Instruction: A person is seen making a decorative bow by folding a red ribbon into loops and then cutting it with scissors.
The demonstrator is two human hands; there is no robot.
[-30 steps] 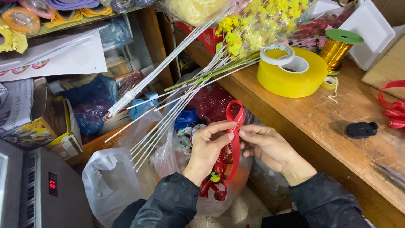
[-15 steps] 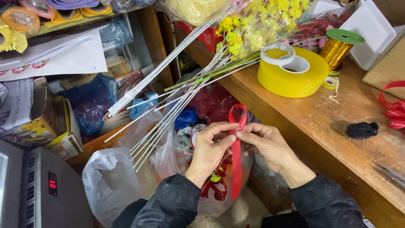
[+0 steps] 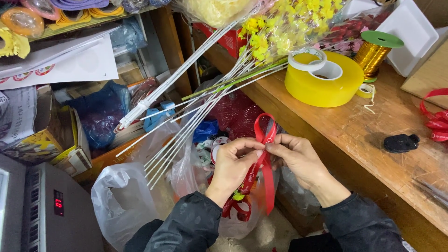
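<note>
Ribbon (image 3: 266, 154), red and narrow, sits pinched between both hands in front of the wooden bench's edge, its top bent into a small loop and its tails hanging down past the wrists. Left hand (image 3: 233, 163) presses thumb and forefinger together on the ribbon just below the loop; right hand (image 3: 296, 156) pinches it at the same spot from the other side, fingertips touching. Behind them lie white flower stems (image 3: 186, 121) with yellow blossoms. On the bench (image 3: 373, 126) stand a big yellow tape roll (image 3: 322, 81), a gold thread spool (image 3: 373, 53) and a small black object (image 3: 400, 143).
</note>
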